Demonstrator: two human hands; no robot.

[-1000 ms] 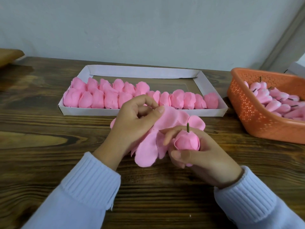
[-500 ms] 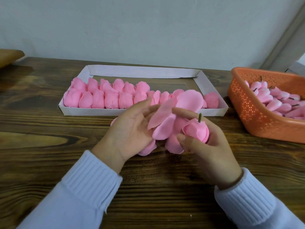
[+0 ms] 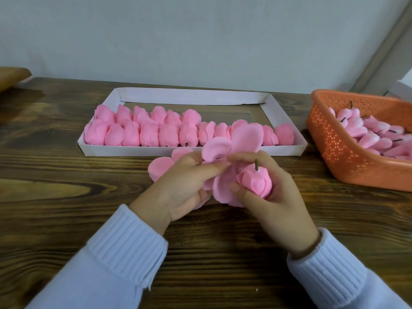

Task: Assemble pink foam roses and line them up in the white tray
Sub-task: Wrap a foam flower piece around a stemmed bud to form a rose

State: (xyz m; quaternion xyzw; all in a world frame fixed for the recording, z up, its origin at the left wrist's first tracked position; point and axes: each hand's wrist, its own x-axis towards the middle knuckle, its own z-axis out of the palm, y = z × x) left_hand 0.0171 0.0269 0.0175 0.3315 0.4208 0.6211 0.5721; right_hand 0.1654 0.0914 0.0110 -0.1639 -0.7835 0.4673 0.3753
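Head view. Tech 1: Report items, largest first.

Tech 2: The wooden table (image 3: 66,197) carries the white tray (image 3: 191,150) at the far side and the orange basket (image 3: 334,148) at the right. Finished roses (image 3: 147,134) run nearly the full width of the tray's front row. A second row behind covers the left part only, and the remaining tray floor is bare. The basket holds many unwrapped buds (image 3: 374,139).

Tech 1: Hands?

Tech 2: The left hand (image 3: 185,186) pinches the loose petal layer (image 3: 243,139) between thumb and fingers, just in front of the tray. The right hand (image 3: 276,197) is curled round one bud (image 3: 256,180), stem (image 3: 256,164) pointing up, with the bud touching the petals.

Tech 1: Progress?

Tech 2: Judged under halfway. This rose is not yet wrapped or placed, and the rear rows remain to be filled.
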